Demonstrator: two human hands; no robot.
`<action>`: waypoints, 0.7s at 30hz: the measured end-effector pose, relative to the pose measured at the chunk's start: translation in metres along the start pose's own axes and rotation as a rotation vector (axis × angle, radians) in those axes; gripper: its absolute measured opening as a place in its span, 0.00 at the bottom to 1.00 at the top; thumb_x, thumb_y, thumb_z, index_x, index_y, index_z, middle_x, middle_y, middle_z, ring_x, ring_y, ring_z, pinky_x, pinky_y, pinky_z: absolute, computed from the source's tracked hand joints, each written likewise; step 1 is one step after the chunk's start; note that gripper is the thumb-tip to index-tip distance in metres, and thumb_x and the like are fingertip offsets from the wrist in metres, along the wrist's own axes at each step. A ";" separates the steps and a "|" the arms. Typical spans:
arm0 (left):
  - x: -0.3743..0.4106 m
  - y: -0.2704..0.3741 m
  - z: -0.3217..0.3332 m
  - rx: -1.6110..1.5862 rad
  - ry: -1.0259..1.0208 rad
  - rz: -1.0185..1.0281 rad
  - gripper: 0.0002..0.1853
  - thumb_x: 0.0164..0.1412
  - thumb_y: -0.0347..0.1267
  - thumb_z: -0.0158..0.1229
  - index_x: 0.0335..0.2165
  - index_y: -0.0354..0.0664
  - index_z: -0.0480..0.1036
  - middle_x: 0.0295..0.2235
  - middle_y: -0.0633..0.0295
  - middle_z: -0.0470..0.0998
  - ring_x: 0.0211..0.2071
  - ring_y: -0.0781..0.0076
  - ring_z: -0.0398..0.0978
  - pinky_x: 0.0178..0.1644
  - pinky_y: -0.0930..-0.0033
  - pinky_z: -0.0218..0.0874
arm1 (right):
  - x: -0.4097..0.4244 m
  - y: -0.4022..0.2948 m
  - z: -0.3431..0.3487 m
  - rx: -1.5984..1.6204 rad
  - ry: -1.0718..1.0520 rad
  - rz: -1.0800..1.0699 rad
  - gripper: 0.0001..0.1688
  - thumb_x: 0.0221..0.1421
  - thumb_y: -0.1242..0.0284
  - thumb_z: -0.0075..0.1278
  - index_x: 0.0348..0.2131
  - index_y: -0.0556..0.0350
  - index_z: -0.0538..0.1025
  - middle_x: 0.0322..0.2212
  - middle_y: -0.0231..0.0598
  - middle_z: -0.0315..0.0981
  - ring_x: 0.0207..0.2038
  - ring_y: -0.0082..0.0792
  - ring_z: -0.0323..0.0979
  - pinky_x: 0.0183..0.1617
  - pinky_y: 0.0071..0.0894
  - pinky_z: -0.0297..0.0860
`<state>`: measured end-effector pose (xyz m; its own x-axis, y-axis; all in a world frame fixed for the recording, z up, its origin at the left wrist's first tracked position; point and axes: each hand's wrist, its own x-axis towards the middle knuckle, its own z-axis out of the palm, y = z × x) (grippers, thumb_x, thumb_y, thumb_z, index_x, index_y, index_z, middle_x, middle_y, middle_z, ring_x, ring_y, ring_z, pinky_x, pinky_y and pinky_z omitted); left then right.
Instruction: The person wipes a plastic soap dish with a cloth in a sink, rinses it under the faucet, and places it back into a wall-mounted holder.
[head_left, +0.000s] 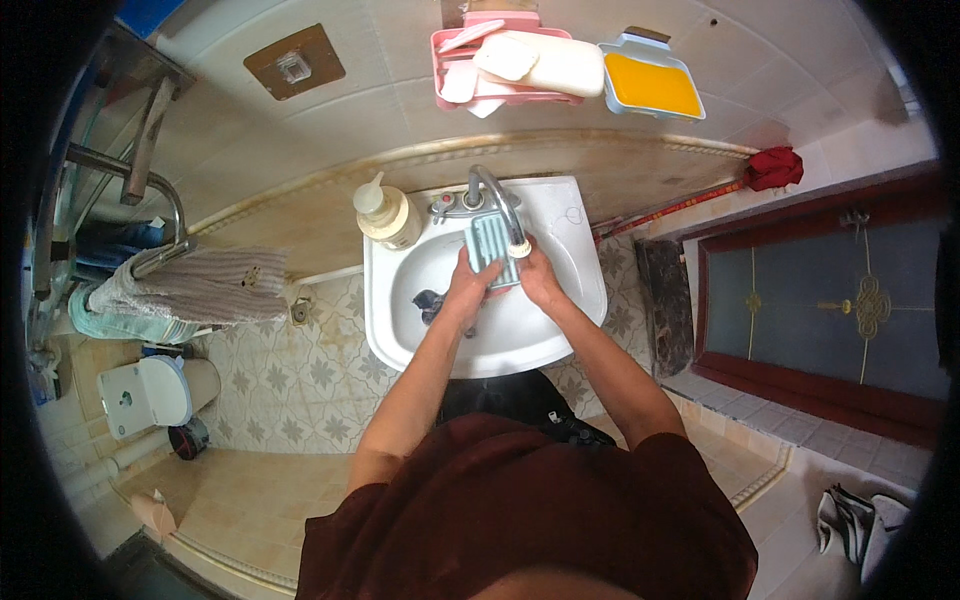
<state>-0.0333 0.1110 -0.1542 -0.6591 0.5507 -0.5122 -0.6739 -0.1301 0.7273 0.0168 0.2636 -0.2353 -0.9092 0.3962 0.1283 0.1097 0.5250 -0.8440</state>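
Over the white washbasin (382, 315), my left hand (470, 285) grips a pale blue-green ribbed plastic soap dish (487, 244) by its lower left side. My right hand (537, 274) is at the dish's right side, beside the tip of the curved chrome faucet (499, 199); its fingers are partly hidden by the spout and dish, so its hold is unclear. A dark wet cloth (430, 303) lies in the bowl, left of my left forearm. On the basin's back left corner stands a cream pump bottle (390, 217).
On the wall above hang a pink soap rack (442, 45) with white soap pieces and a light blue dish (660, 115) holding an orange bar. Towels (217, 285) hang at left, near a toilet (165, 390). A dark-framed glass door (810, 300) is at right.
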 end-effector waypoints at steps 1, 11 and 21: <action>0.003 -0.014 -0.010 0.154 0.111 0.071 0.32 0.59 0.27 0.52 0.60 0.39 0.51 0.50 0.53 0.69 0.45 0.61 0.73 0.43 0.59 0.71 | 0.002 -0.020 -0.005 0.133 -0.185 0.151 0.27 0.56 0.77 0.38 0.56 0.61 0.61 0.40 0.55 0.70 0.38 0.38 0.73 0.37 0.35 0.72; -0.008 -0.020 -0.007 0.464 0.331 0.220 0.37 0.53 0.17 0.45 0.62 0.39 0.48 0.41 0.47 0.75 0.27 0.64 0.79 0.27 0.68 0.74 | -0.011 -0.048 -0.002 -0.170 -0.326 0.249 0.16 0.60 0.75 0.35 0.46 0.64 0.66 0.29 0.60 0.72 0.27 0.48 0.76 0.28 0.39 0.72; -0.014 -0.024 0.020 1.197 0.252 0.550 0.38 0.45 0.18 0.56 0.56 0.28 0.56 0.32 0.38 0.74 0.33 0.43 0.75 0.35 0.52 0.68 | 0.002 0.022 0.006 0.104 0.009 0.448 0.29 0.65 0.60 0.33 0.57 0.60 0.62 0.52 0.44 0.66 0.54 0.38 0.64 0.57 0.33 0.60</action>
<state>-0.0008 0.1232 -0.1552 -0.8787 0.4773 -0.0012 0.3163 0.5842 0.7474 0.0144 0.2712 -0.2566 -0.7775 0.5739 -0.2570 0.4498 0.2219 -0.8651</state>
